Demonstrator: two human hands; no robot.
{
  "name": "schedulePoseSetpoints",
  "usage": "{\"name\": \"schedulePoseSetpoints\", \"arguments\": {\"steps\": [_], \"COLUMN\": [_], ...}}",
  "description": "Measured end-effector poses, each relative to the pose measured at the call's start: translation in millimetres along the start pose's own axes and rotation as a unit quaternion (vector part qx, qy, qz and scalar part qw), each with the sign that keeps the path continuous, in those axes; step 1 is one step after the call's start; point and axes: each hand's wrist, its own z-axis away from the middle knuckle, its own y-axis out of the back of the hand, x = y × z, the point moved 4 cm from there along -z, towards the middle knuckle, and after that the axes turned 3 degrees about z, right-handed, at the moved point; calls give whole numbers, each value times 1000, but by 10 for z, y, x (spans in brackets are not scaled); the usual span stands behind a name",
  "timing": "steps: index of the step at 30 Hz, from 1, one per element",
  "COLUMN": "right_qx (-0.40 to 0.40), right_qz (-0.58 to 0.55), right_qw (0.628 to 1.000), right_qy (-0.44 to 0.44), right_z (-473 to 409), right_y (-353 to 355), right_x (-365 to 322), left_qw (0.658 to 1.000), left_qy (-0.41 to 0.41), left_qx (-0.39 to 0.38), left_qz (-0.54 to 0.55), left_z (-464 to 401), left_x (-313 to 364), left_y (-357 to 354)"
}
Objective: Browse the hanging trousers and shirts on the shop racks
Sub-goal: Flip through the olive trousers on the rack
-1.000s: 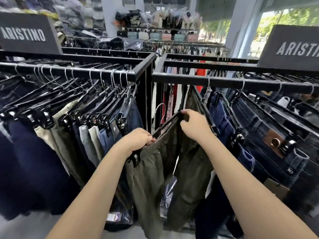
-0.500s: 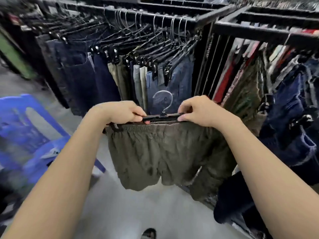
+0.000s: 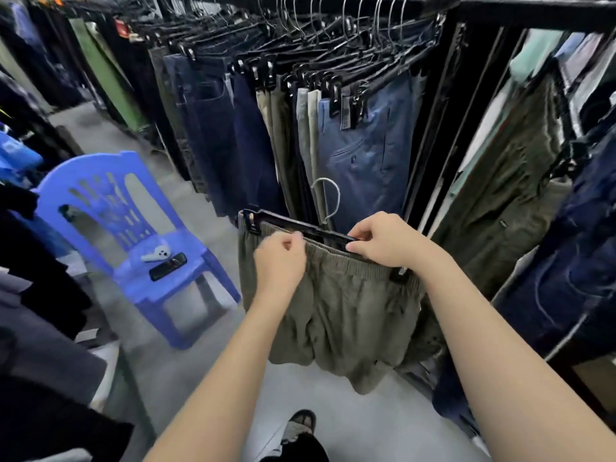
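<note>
One pair of olive shorts (image 3: 333,305) is hanging off the rail at the centre of the frame, clipped to a black hanger (image 3: 300,228) whose metal hook (image 3: 328,198) is pointing up free of any rail. The right hand (image 3: 383,240) is pinching the hanger bar near its right end, fingers curled round it, while the left hand (image 3: 278,258) is sitting at the waistband with its fingers curled; whether it is gripping cloth or only touching it is hard to tell. Behind the shorts, in the upper middle of the frame, a row of trousers (image 3: 363,148) is hanging from a black rack (image 3: 430,105), and more garments (image 3: 510,181) are hanging at the right. At the left of the frame a blue plastic chair (image 3: 110,208) is standing on the floor, with a phone (image 3: 167,266) and a small white object (image 3: 155,254) lying on its seat. As a judgement, the browsing is only partly done: one item is being inspected, and most of the trousers, and any shirts, are waiting to be looked through.
</note>
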Motion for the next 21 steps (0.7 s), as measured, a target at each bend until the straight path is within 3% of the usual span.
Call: {"name": "schedulePoseSetpoints", "arguments": {"steps": [2, 7, 13, 21], "right_qx": [-6, -23, -39, 57], "right_qz": [-13, -97, -240, -468], "right_qw": [1000, 994, 964, 859], "right_qy": [-19, -51, -112, -203], "right_z": [98, 479, 753, 811], "right_y": [-56, -190, -155, -10], "right_x": [65, 264, 475, 540], "left_qw": [987, 953, 953, 947], "left_qy": [78, 139, 97, 30], "left_qx": [-104, -183, -243, -310], "left_qz": [96, 198, 150, 84], "left_z": [120, 362, 550, 526], "left_x": [34, 195, 333, 670], "left_y": [-305, -670, -893, -898]}}
